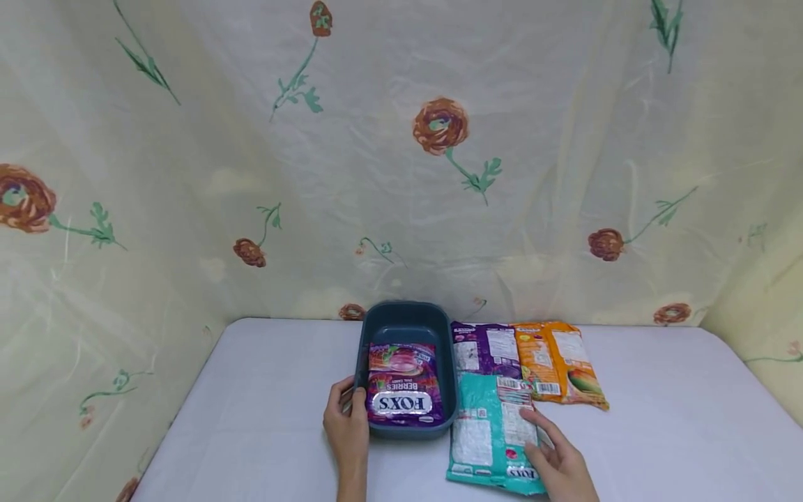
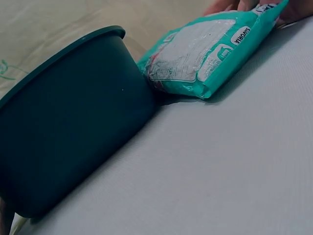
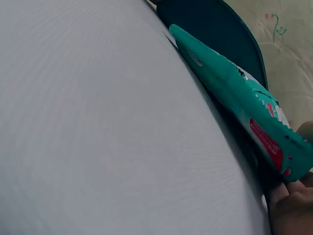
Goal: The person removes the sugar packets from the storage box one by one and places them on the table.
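Note:
A dark blue-green plastic tub (image 1: 408,432) stands on the white table, with a purple-red bag of Fox's Berries candy (image 1: 404,383) lying face up inside it. At the tub's left side, my left hand (image 1: 348,425) holds the wall, thumb by the rim and fingers along the outside. My right hand (image 1: 558,457) grips the right edge of a teal Fox's candy bag (image 1: 473,432), some fingers on top and others under its edge in the right wrist view (image 3: 288,200). That bag lies back side up, close against the tub's right wall.
Behind the teal bag lie a purple candy bag (image 1: 486,348) and an orange candy bag (image 1: 558,362), side by side and back side up. The white tabletop (image 1: 263,418) reaches back to a cream curtain (image 1: 376,174) printed with flowers.

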A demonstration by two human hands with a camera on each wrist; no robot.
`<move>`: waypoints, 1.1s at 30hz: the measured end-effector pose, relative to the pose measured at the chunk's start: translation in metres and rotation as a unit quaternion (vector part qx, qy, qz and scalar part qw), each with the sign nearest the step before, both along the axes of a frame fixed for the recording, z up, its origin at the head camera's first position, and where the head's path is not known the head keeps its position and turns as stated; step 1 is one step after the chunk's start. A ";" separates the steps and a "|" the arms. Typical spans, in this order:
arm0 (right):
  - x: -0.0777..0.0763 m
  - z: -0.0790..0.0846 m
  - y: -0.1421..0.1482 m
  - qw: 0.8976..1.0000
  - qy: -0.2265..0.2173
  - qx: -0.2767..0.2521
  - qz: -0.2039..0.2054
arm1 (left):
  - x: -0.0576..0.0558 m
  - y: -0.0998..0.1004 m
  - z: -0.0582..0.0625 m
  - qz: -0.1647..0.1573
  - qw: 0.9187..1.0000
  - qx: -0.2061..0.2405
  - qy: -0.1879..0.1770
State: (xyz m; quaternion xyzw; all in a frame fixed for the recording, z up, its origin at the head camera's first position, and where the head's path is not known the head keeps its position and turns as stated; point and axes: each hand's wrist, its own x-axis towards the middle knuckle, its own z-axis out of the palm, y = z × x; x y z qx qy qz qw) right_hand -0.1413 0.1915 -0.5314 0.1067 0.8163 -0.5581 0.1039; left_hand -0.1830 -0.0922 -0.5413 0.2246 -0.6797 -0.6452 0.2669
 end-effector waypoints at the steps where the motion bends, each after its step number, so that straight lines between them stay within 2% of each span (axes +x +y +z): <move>1: 0.000 -0.001 0.000 1.000 0.009 0.011 0.010 | 0.000 0.000 0.000 0.000 1.000 0.002 0.000; 5: -0.001 -0.005 0.000 0.997 0.034 0.062 0.037 | 0.001 0.000 -0.001 0.001 1.000 0.007 0.001; 10: 0.001 -0.009 0.000 0.984 0.073 0.150 0.069 | 0.002 0.002 -0.001 -0.002 1.000 0.006 -0.003; 13: 0.001 -0.008 -0.001 0.982 0.078 0.158 0.072 | 0.002 0.002 -0.001 -0.002 1.000 0.003 -0.004; 20: 0.001 -0.006 -0.002 0.982 0.079 0.156 0.076 | 0.001 0.001 -0.001 -0.001 1.000 -0.003 -0.003; 24: 0.002 -0.005 -0.002 0.986 0.081 0.126 0.075 | 0.001 0.001 0.000 0.000 1.000 0.000 -0.003; 30: 0.004 -0.006 -0.003 0.991 0.115 0.060 0.034 | 0.001 0.000 0.000 -0.004 1.000 -0.002 0.001; 33: 0.005 -0.004 -0.004 0.993 0.113 0.042 0.006 | 0.001 0.000 0.000 -0.005 1.000 -0.001 0.003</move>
